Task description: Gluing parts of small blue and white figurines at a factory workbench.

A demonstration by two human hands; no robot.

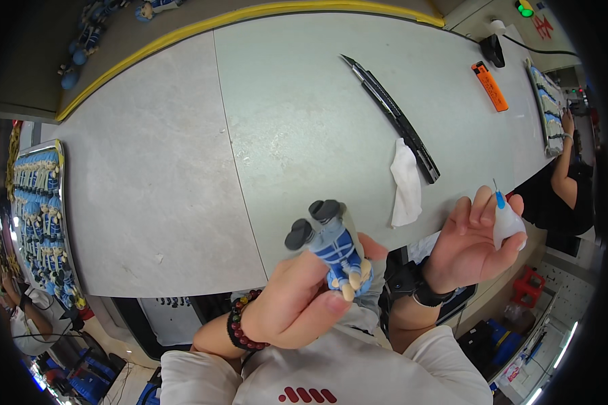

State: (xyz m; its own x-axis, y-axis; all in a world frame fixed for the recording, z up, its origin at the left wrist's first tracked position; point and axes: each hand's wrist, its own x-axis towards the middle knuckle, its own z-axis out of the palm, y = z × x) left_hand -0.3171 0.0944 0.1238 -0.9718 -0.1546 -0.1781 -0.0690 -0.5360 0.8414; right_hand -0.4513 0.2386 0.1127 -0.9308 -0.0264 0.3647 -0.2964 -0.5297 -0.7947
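My left hand (297,297) is closed round a small figurine (336,246) in blue and grey clothes, its dark shoes pointing up and away from me. The figurine's head is mostly hidden in my fingers. Off to the right, my right hand (467,246) grips a small white squeeze bottle (508,226) with a blue needle tip, the needle pointing up. The two hands are apart, both over the near edge of the table. Beyond my right hand lie a folded white cloth (405,185) and a black utility knife (395,115) with its blade out.
The table (162,169) has a seam across it. An orange box cutter (490,86) lies at the far right. Trays of similar figurines stand at the left (40,216) and right (546,108). A yellow-edged shelf (250,13) borders the back. Another person's arm (565,169) is at the right.
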